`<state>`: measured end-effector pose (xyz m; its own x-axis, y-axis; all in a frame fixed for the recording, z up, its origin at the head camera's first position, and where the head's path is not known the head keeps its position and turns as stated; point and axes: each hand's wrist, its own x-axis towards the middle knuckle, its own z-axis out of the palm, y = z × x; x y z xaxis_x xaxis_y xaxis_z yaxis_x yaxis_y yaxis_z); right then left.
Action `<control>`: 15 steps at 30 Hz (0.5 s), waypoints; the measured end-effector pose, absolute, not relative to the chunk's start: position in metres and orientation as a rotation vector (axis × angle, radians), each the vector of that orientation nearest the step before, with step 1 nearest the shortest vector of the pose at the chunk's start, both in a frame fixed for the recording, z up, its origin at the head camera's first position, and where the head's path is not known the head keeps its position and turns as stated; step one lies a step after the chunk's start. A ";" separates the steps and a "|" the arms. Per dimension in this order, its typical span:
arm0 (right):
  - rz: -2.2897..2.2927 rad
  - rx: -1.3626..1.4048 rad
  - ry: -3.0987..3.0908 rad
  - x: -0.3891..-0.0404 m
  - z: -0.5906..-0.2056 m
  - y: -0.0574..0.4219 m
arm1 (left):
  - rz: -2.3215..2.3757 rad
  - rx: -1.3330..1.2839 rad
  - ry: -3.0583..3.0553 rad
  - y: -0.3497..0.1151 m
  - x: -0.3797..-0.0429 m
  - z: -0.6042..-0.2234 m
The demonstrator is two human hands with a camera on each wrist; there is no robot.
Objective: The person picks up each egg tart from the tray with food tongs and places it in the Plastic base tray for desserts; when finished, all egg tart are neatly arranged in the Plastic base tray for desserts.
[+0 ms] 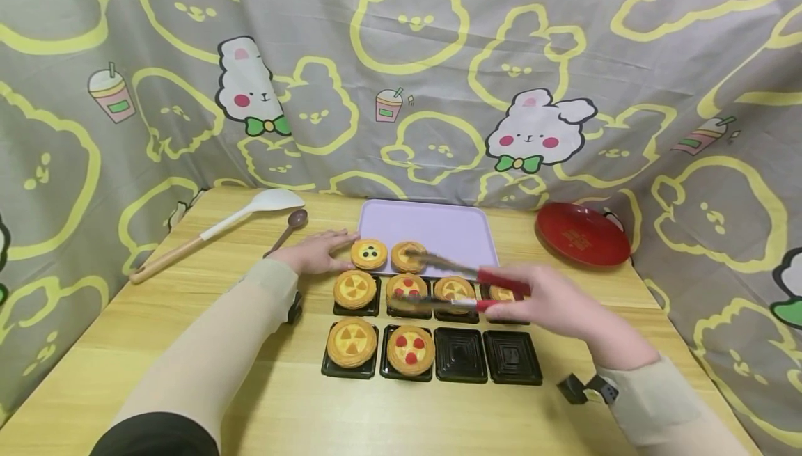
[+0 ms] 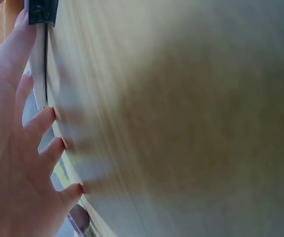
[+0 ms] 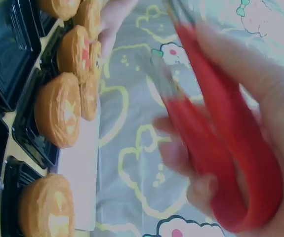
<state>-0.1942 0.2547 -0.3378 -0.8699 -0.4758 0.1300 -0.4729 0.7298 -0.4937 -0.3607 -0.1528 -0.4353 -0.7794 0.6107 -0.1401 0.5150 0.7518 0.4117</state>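
My right hand (image 1: 551,303) grips red-handled tongs (image 3: 230,138); their arms stand apart and reach left over the egg tarts. In the head view one arm's tip overlaps the plain-topped tart (image 1: 409,257) on the lilac tray (image 1: 426,223), the other a red-dotted tart (image 1: 407,287) in the middle row. Nothing shows between the tips in the right wrist view. My left hand (image 1: 319,250) has its fingers spread, fingertips on the table by the tray's left edge. Its thumb lies right at a black square holder (image 2: 43,10). Beside that hand sits a tart with dark dots (image 1: 370,254) on the tray.
In front of the tray, black square holders stand in two rows, several bearing tarts. Two front holders (image 1: 460,355) show their ridged bottoms. A red plate (image 1: 583,234) lies at the back right. A white ladle (image 1: 232,223) with wooden handle and a brown spoon (image 1: 294,223) lie left.
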 end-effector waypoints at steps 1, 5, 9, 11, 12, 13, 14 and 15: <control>-0.819 -0.750 2.961 -0.200 -0.337 0.254 | 0.518 0.879 2.685 -0.153 -0.361 -0.435; -0.727 -0.573 3.072 -0.225 -0.337 0.246 | 0.524 0.879 2.692 -0.154 -0.361 -0.435; -0.635 -0.486 3.039 -0.243 -0.340 0.236 | 0.517 0.891 2.693 -0.154 -0.360 -0.435; -0.582 -0.497 3.010 -0.248 -0.342 0.229 | 0.515 0.898 2.687 -0.154 -0.359 -0.436; -0.551 -0.508 3.003 -0.250 -0.343 0.226 | 0.517 0.899 2.684 -0.154 -0.359 -0.436; -0.525 -0.518 2.993 -0.252 -0.343 0.222 | 0.519 0.897 2.680 -0.154 -0.359 -0.436; -0.501 -0.532 2.988 -0.253 -0.344 0.219 | 0.526 0.894 2.678 -0.154 -0.358 -0.436; -0.482 -0.543 2.984 -0.254 -0.344 0.215 | 0.528 0.891 2.678 -0.154 -0.358 -0.436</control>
